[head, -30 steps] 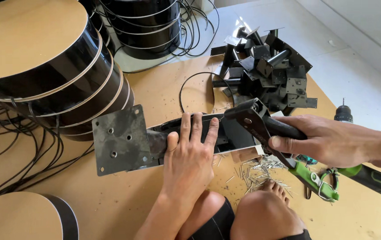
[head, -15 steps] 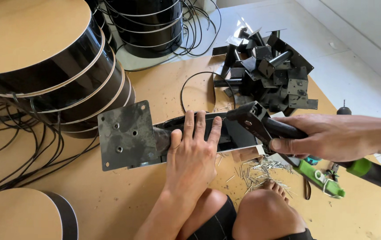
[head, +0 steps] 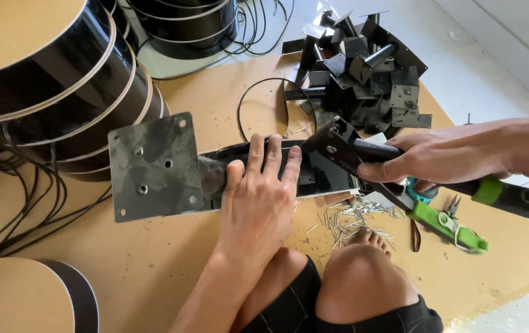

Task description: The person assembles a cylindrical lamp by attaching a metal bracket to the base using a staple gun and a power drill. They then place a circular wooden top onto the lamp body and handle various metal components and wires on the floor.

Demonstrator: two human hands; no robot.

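left hand pressed flat, fingers spread, on the black metal bracket lying lengthwise left-to-right on the floor board; right hand clenched around the rivet tool at its right end.

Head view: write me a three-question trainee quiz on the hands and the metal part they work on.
1. True or false: the left hand lies flat on the black metal bracket.
2. The right hand grips: A) a green-and-black hand riveter, B) a hammer, C) a paintbrush.
3. Fill in: the loose rivets lie on the brown board just in front of the person's bare ____.

Key: 1 true; 2 A, its nose sits at the bracket's upper edge; 3 foot.
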